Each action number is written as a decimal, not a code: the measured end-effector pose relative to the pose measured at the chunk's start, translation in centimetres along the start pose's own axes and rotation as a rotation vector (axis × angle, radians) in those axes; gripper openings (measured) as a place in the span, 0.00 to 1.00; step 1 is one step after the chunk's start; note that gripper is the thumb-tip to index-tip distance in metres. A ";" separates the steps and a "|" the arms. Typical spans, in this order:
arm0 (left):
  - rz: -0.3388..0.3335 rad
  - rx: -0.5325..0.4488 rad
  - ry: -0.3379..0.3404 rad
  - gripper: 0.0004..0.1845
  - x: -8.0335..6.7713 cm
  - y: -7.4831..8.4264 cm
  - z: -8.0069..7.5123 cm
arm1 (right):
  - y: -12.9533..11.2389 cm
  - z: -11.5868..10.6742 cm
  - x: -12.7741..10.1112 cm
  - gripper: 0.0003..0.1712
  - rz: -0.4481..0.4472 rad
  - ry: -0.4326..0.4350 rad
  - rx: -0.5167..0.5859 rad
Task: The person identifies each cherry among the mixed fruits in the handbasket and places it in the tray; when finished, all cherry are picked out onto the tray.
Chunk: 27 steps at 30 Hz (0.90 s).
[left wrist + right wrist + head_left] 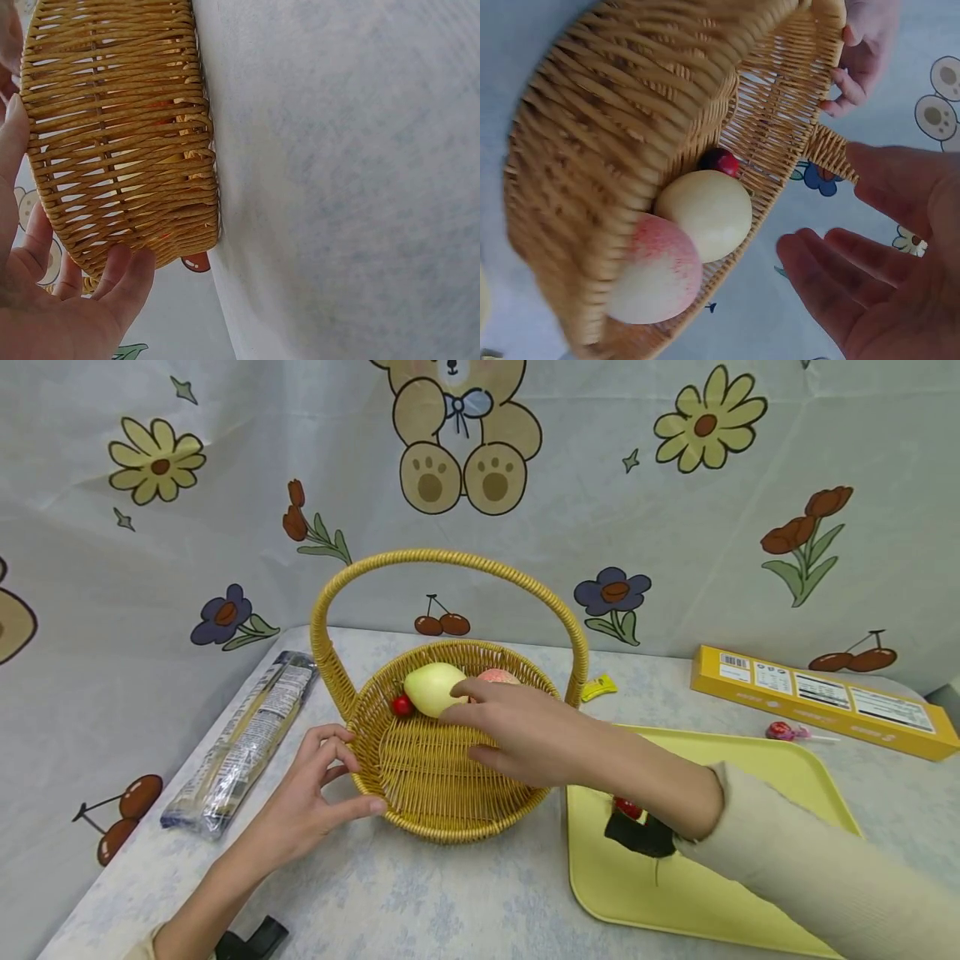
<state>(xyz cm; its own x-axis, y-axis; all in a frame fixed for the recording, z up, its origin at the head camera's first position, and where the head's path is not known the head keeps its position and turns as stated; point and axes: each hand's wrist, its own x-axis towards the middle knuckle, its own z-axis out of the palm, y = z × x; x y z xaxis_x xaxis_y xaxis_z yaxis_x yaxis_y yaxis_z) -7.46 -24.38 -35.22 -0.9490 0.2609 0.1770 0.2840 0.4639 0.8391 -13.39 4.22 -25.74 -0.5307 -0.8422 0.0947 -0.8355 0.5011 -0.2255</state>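
A round wicker basket (450,835) with a tall arched handle stands on the table. Inside lie a pale yellow pear-like fruit (433,687), a pink-and-white peach (658,271) and a small red round fruit (402,705). My left hand (306,802) holds the basket's left side, fingers curved against the outer wall and thumb at the rim, as the left wrist view also shows. Over the basket hovers my right hand (517,727), its fingers spread and holding nothing. In the right wrist view a gap separates these fingers from the fruit. My right hand partly covers the peach in the head view.
To the right lies a yellow tray (720,902), with a red item (628,808) partly hidden by my right arm. Behind it are a long yellow box (817,702), a lollipop (783,731) and a yellow wrapped sweet (598,687). A plastic-wrapped package (243,743) lies left.
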 end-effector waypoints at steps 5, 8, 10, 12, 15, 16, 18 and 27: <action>-0.003 0.004 -0.002 0.21 -0.1 -0.1 -0.1 | -0.5 0.1 4.4 0.27 0.025 -0.222 -0.051; 0.003 0.005 -0.002 0.21 -0.1 -0.2 -0.1 | -0.5 0.8 6.8 0.28 0.033 -0.300 -0.044; 0.009 0.008 -0.003 0.21 -0.1 -0.2 0.0 | -0.5 1.2 8.1 0.29 0.035 -0.341 -0.030; 0.014 0.011 -0.003 0.21 -0.1 -0.2 0.0 | -0.3 1.5 9.2 0.30 0.048 -0.376 -0.007; 0.020 0.011 -0.005 0.21 0.0 -0.2 0.1 | -0.1 1.8 10.4 0.31 0.078 -0.426 0.025; 0.021 0.011 -0.005 0.21 0.0 -0.2 0.1 | 0.0 1.8 10.7 0.31 0.090 -0.441 0.034; 0.020 0.009 -0.004 0.21 0.1 -0.2 0.1 | 0.2 2.0 11.3 0.30 0.106 -0.465 0.048; 0.014 0.006 0.002 0.21 0.0 -0.3 0.0 | -0.1 4.2 13.3 0.29 0.186 -0.524 0.002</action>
<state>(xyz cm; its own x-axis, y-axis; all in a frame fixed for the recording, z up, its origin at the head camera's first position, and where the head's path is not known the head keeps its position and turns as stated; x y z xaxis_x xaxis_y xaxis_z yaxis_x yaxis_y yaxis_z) -7.57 -24.50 -35.44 -0.9451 0.2657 0.1902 0.2985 0.4651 0.8334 -19.72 -7.87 -28.56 -0.5269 -0.7261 -0.4417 -0.7339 0.6508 -0.1944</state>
